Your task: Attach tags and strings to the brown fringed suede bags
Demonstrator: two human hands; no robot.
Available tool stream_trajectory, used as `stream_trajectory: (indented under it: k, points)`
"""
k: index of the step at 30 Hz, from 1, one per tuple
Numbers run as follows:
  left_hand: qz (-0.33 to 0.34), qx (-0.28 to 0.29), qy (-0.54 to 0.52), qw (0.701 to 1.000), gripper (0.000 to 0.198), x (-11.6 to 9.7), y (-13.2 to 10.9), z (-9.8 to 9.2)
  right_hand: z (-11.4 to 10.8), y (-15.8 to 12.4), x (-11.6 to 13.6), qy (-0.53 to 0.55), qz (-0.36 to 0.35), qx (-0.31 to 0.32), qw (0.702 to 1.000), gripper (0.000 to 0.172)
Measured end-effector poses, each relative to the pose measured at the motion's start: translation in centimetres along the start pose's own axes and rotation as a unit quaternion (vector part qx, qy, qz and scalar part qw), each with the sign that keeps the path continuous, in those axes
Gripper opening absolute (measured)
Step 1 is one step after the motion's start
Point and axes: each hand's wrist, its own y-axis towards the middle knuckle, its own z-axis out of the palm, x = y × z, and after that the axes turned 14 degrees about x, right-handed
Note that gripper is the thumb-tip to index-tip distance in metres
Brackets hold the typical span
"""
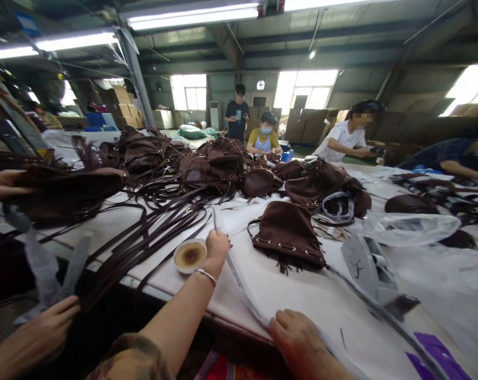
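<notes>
My left hand (218,244) reaches forward over the table and is closed on a long thin grey-white strip (239,279), which looks like plastic. The strip runs back toward me to my right hand (298,335), whose curled fingers close on it by the table's near edge. A dark brown fringed bag (288,229) with metal eyelets lies just beyond, between the two hands and apart from both. Close to my left wrist stands a small white bowl (190,256) with a yellowish-brown content.
Brown bags (211,163) are heaped along the table (258,253), their long straps (144,237) trailing left. A co-worker's hands (49,327) handle a bag (65,195) at left. A grey tape dispenser (369,269) and clear plastic (440,285) lie right. Several people work beyond.
</notes>
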Motion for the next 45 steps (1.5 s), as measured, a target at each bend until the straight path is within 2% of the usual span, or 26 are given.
stream_trajectory:
  k: [4, 5, 7, 9, 14, 19, 23, 27, 29, 31, 33, 36, 38, 39, 41, 43, 45]
  points:
    - [0.024, 0.013, -0.033, 0.999, 0.009, -0.4, -1.1, 0.6, -1.8, 2.7, 1.3, 0.002, 0.072, 0.027, 0.997, 0.012]
    - [0.032, 0.019, -0.044, 0.998, 0.009, -0.6, -1.7, 0.9, -2.1, 3.7, 1.9, 0.009, 0.092, 0.025, 0.995, 0.019]
    - [0.046, 0.032, -0.064, 0.996, 0.011, -1.0, -3.0, 1.7, -2.2, 5.9, 2.9, 0.035, 0.123, 0.004, 0.992, 0.051]
    - [0.054, 0.053, -0.09, 0.993, 0.011, -1.8, -4.4, 2.3, -1.4, 8.0, 3.4, 0.07, 0.139, -0.02, 0.988, 0.071]
    - [0.045, 0.105, -0.178, 0.977, 0.004, -3.3, -6.7, 2.8, 1.6, 10.7, 2.9, 0.106, 0.137, -0.059, 0.983, 0.077]
    - [0.044, 0.111, -0.174, 0.977, 0.008, -2.1, -7.2, 3.0, 1.6, 11.0, 2.5, 0.135, 0.116, -0.094, 0.98, 0.072]
    - [0.036, 0.122, -0.086, 0.988, 0.007, -0.6, -7.9, 3.1, 0.6, 11.2, 2.7, 0.153, 0.113, -0.086, 0.978, 0.064]
    - [0.062, 0.168, -0.007, 0.984, 0.01, -0.1, -9.1, 2.5, 0.0, 11.1, 2.7, 0.192, 0.118, -0.085, 0.971, 0.061]
    - [0.072, 0.191, 0.01, 0.979, 0.01, 0.0, -9.4, 2.0, -0.7, 10.7, 2.3, 0.234, 0.109, -0.067, 0.964, 0.055]
    - [0.061, 0.208, 0.024, 0.976, 0.007, 0.3, -9.5, 1.3, -1.9, 10.1, 1.2, 0.253, 0.07, -0.027, 0.965, 0.047]
    - [0.028, 0.232, 0.038, 0.972, 0.004, 0.8, -9.5, 0.6, -3.7, 9.5, -0.3, 0.202, 0.041, -0.024, 0.978, 0.04]
    - [-0.007, 0.289, 0.089, 0.953, 0.004, 1.4, -10.3, -0.3, -7.0, 9.2, -2.6, 0.021, 0.072, -0.088, 0.993, 0.041]
    - [0.017, 0.329, 0.146, 0.933, 0.005, 1.2, -11.2, -0.6, -8.8, 9.4, -3.6, -0.076, 0.063, -0.051, 0.994, 0.05]
    - [0.043, 0.345, 0.182, 0.92, 0.006, 0.9, -11.6, -0.7, -9.4, 9.6, -3.9, -0.102, 0.041, -0.022, 0.994, 0.048]
    - [0.101, 0.37, 0.263, 0.885, 0.008, 0.1, -12.2, -0.7, -9.5, 9.8, -4.3, -0.121, 0.012, 0.065, 0.991, 0.031]
    - [0.132, 0.38, 0.342, 0.849, 0.012, -0.4, -12.4, -0.8, -8.9, 9.5, -5.0, -0.116, 0.031, 0.144, 0.982, 0.017]
    - [0.127, 0.38, 0.403, 0.823, 0.015, -0.5, -12.2, -1.1, -8.1, 8.7, -6.3, -0.11, 0.093, 0.181, 0.973, 0.017]
